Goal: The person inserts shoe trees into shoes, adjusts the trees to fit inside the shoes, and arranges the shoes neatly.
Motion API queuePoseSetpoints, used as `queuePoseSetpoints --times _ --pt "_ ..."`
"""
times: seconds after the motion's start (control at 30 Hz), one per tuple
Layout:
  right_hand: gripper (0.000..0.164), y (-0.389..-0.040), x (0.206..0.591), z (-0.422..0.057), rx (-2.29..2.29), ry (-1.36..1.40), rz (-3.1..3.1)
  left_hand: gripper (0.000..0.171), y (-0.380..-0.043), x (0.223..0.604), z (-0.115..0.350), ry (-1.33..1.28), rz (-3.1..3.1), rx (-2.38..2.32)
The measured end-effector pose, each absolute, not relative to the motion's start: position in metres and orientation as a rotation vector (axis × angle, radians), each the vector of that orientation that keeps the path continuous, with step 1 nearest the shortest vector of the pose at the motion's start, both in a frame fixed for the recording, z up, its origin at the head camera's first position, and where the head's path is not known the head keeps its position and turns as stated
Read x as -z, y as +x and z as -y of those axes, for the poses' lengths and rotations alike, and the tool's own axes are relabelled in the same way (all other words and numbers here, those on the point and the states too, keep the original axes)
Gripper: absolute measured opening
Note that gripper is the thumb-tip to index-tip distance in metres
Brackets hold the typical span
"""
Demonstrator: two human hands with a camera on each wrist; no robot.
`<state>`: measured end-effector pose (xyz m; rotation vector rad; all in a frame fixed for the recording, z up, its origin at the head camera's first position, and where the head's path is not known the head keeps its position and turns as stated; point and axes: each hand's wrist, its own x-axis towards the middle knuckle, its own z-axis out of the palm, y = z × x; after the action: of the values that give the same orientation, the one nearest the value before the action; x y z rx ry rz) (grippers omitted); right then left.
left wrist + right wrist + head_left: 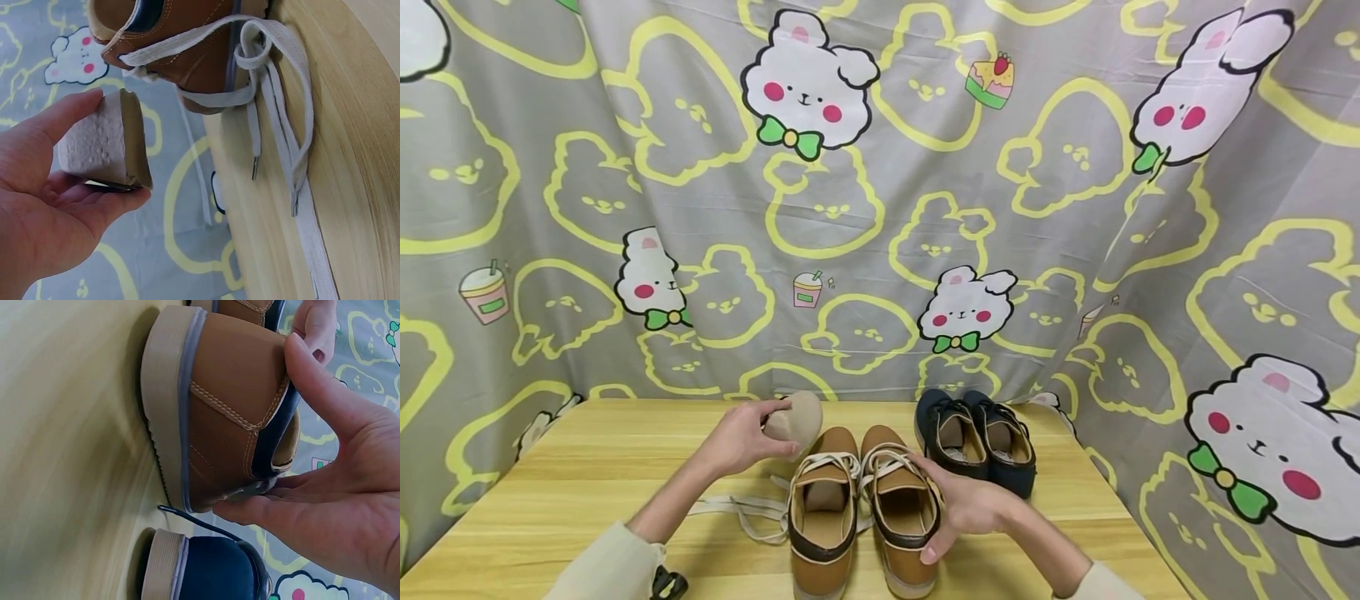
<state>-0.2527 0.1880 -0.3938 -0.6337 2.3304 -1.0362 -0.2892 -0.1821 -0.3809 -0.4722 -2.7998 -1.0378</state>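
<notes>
My left hand [741,440] holds a beige molded-pulp shoe insert [797,421] in the air above the table, beyond the left brown shoe. In the left wrist view, thumb and fingers pinch the insert [97,140] from opposite sides, its hollow edge facing the shoes. Two brown lace-up shoes stand side by side, toes pointing away. My right hand [973,504] grips the right brown shoe [898,542], with its thumb near the heel and the fingers along the side by the collar. Untouched, the left brown shoe [822,571] has its white laces [756,508] trailing leftward over the table.
A pair of navy lace-up shoes [1011,479] stands at the back right, just past my right hand. The wooden table [587,483] ends at a grey patterned curtain [850,350] that closes the back and both sides.
</notes>
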Motion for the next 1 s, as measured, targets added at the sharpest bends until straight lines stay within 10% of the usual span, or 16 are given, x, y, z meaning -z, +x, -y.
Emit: queuePoseSetpoints --times 1.0 --pt "0.129 -0.246 0.395 -0.174 1.084 -0.569 -2.375 0.071 -0.252 0.335 0.147 -0.884 2.839 1.056"
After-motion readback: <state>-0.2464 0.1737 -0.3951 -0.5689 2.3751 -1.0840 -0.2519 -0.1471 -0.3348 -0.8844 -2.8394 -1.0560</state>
